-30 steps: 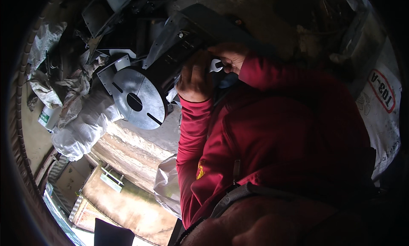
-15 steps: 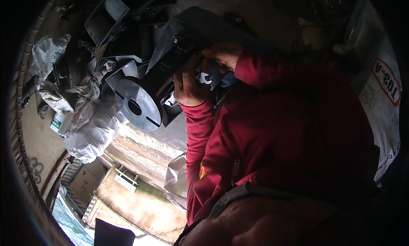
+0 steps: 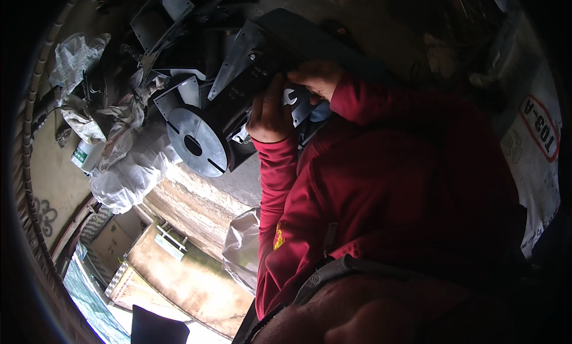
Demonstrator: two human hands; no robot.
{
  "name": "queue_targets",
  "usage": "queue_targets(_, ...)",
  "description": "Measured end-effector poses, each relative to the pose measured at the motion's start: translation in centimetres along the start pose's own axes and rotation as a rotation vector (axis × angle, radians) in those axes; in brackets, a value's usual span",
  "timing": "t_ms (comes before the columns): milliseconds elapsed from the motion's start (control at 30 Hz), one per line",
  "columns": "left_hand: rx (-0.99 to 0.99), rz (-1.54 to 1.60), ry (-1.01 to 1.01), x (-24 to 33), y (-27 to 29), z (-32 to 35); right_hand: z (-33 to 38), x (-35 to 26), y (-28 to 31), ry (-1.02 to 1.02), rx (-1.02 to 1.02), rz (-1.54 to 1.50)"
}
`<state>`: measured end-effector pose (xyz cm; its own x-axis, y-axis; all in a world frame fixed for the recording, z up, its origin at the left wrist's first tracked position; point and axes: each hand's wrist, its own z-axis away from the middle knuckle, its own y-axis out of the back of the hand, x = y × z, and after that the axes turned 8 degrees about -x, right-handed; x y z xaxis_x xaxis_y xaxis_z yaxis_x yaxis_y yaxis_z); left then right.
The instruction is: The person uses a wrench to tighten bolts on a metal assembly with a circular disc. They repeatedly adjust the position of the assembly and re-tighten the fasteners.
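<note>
A dark metal frame with a grey perforated side plate (image 3: 231, 61) stands in front of me. A pale round metal disc (image 3: 186, 125) with a centre hole and slots is at its left end. My left hand (image 3: 269, 119) is closed over the frame's near side, fingers curled upward. The open jaw of a wrench (image 3: 290, 97) shows beside its palm; the rest is hidden in the hand. My right hand (image 3: 320, 77) is just right of it, fingers bent and closed at the frame. What its fingertips hold is hidden in shadow.
Angled metal brackets (image 3: 161, 19) lie further left on the pile. White plastic bags (image 3: 128, 180), a crumpled clear bag (image 3: 77, 58) and a white container (image 3: 86, 156) are at the left. A silvery sheet (image 3: 241, 243) lies beside my left arm; a printed white sack (image 3: 533, 147) is at the right.
The view has shifted slightly, so the disc and frame sit a little up and right. The wrench's jaw is higher between my hands. Both hands stay at the frame.
</note>
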<state>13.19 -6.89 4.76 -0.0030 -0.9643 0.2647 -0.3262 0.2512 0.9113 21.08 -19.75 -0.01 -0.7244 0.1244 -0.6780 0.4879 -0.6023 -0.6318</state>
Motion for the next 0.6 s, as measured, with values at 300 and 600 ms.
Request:
queue_targets(300,0.092,0.013,0.120,-0.4,-0.3,1.5,-0.8,1.6,-0.3,0.042,0.008,0.110)
queue_targets(600,0.059,0.185,0.276,-1.3,1.5,4.6,0.1,3.1,-3.3,0.005,-0.075,0.053)
